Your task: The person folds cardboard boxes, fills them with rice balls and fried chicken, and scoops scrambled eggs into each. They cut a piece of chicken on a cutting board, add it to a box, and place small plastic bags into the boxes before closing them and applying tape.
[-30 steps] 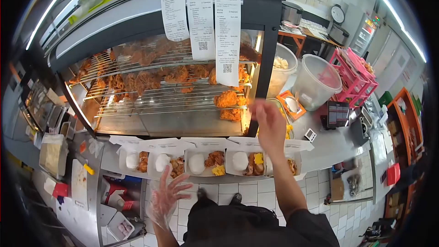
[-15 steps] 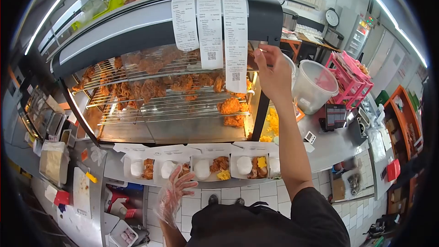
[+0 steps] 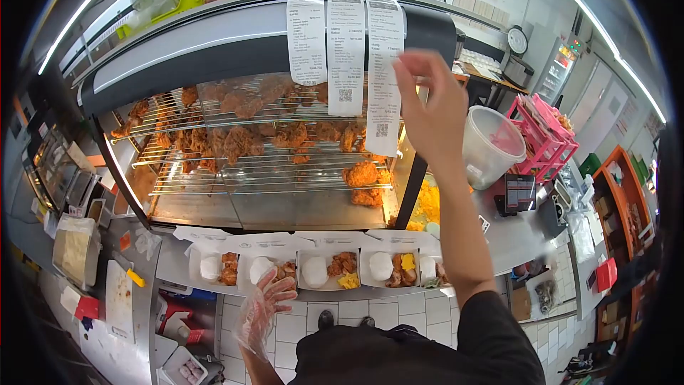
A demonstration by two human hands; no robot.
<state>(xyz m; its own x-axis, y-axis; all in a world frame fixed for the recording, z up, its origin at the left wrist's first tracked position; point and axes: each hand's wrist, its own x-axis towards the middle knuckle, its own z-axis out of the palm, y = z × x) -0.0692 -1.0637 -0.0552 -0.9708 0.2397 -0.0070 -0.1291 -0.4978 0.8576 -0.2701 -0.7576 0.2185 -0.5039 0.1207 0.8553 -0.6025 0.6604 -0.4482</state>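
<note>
My right hand [image 3: 432, 103] is bare and raised at the right edge of the longest paper receipt [image 3: 385, 89]. Its thumb and forefinger are curled together over that edge; whether paper is between them cannot be made out. Two more receipts, the middle one [image 3: 345, 57] and the left one [image 3: 307, 39], hang beside it from the display case [image 3: 214, 64]. Low in front of the counter, my left hand [image 3: 267, 306] wears a clear plastic glove, its fingers apart and nothing in them. Just beyond its fingertips stand open white boxes [image 3: 313, 272] with rice and fried chicken, some with yellow pieces.
Fried chicken [image 3: 235, 141] lies on wire racks inside the lit case. To the right are a clear bucket [image 3: 491, 146], a pink rack [image 3: 545, 135] and a tablet [image 3: 519, 192]. A cutting board [image 3: 120, 299] and a yellow-handled tool [image 3: 135, 278] are at the left.
The view has shifted slightly. My right hand has moved onto the long receipt's right edge from the case beside it. My left hand remains open near the boxes.
</note>
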